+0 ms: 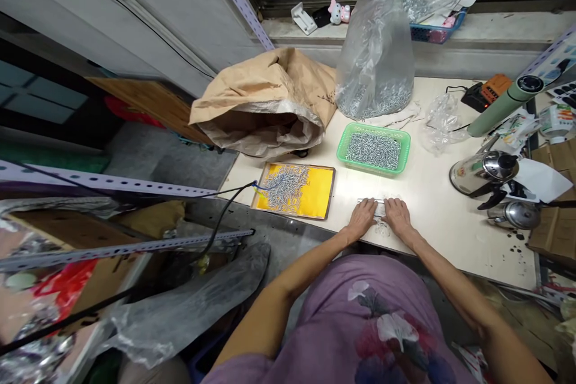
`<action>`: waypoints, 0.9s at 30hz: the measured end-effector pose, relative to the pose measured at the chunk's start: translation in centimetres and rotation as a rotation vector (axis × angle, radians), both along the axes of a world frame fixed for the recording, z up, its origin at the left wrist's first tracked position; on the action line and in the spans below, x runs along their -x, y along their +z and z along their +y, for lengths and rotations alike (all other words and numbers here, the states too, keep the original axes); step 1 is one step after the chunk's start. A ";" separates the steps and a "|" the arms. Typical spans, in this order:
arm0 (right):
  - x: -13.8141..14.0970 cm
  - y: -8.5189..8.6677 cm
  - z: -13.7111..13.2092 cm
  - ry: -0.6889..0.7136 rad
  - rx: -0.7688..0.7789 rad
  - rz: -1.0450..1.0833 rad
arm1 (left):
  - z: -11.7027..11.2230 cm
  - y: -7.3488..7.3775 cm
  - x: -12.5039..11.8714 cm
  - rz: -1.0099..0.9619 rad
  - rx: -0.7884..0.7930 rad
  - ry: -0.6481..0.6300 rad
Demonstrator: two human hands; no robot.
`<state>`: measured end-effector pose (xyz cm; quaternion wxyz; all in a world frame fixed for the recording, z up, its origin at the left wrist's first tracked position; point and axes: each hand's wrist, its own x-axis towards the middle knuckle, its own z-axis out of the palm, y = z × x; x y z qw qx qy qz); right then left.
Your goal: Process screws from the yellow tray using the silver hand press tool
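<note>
My left hand (pixel 361 217) and my right hand (pixel 397 216) rest near the front edge of the pale table. Between them lies a small flat silver-grey piece (pixel 380 209); the fingers of both hands are closed on its two ends. Its exact kind is too small to make out. To the left, a yellow board (pixel 320 193) with a raised rim bears a heap of small metal screws or pins (pixel 285 187). Beyond my hands stands a green plastic basket (pixel 342 153) of similar small metal parts (pixel 373 150).
A large open brown paper sack (pixel 270 87) lies at the back left, beside a clear plastic bag (pixel 375 54) of metal parts. Thermal jugs (pixel 468 174) and a green flask (pixel 501 108) stand at right. Black cables (pixel 229 201) reach the board's left edge.
</note>
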<state>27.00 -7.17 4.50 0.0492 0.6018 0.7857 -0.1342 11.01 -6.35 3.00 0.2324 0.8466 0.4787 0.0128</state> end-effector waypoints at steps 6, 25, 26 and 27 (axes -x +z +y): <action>0.1 0.2 -0.6 0.022 -0.016 -0.014 | 1.7 -0.3 -2.2 0.177 0.011 -0.198; -1.6 0.7 0.7 0.057 0.035 0.078 | -1.0 -3.0 -0.8 0.012 -0.112 -0.128; -1.9 0.9 0.9 0.053 0.043 0.075 | -1.8 -3.3 -0.4 -0.018 -0.121 -0.160; -2.1 1.0 1.3 0.044 0.054 0.060 | -2.6 -3.5 0.0 -0.046 -0.121 -0.198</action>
